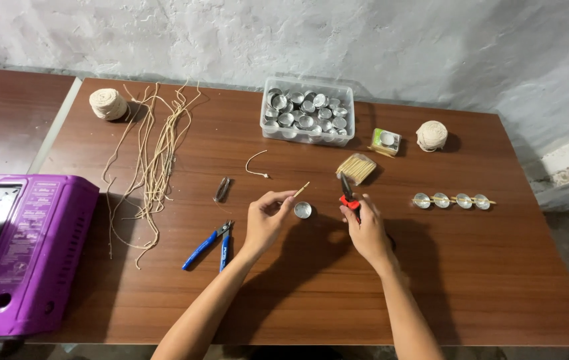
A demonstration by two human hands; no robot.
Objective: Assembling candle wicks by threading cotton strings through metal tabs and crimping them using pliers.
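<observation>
On the brown counter (pixel 284 280), my left hand (pixel 266 220) is pinching a thin stick (pixel 302 189) above a small metal cup (pixel 303 211). My right hand (pixel 364 230) is gripping red-handled pliers (pixel 347 193), tips toward the far edge.

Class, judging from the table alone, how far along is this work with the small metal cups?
Done: four cups in a row lie along a thin stick. In hand: the left hand holds a small stick above a single cup; the right hand holds red-handled pliers. Left: a clear tub of cups remains.
</observation>
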